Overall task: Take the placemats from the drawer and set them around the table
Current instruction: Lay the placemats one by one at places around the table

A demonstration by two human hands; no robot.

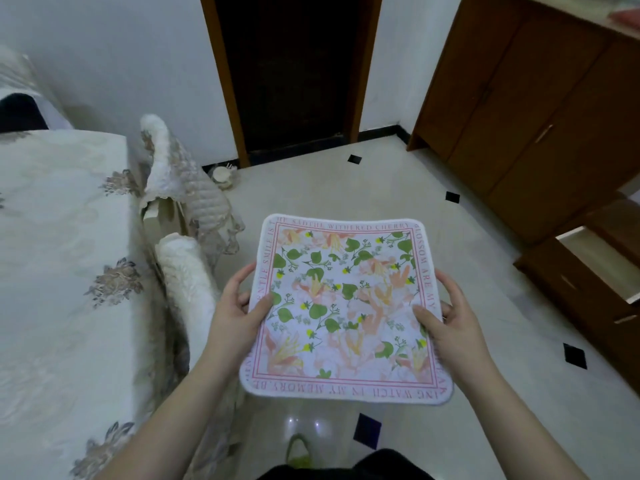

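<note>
**Holding a flowered placemat with both hands, beside the table**

Gripping the placemat (343,306) at its two side edges, both hands keep it roughly flat above the pale tiled floor (450,271). In the head view, the left hand (235,306) pinches the left edge: its thumb lies on top over the pink border, and the fingers curl underneath, mostly out of sight. The right hand (450,320) pinches the right edge the same way, thumb pressed on the printed face and fingers wrapped below the rim. Whether more mats lie stacked under the top one cannot be told.

The placemat is white-edged with green leaves, peach flowers and a pink line of lettering round the border. To the left stands the table (62,271), covered in a cream cloth with grey-brown flower motifs, well apart from the mat. Two chairs (187,271) with quilted covers stand against it. At the right, a drawer (602,261) of the brown wooden cabinet (540,109) is pulled out.
</note>
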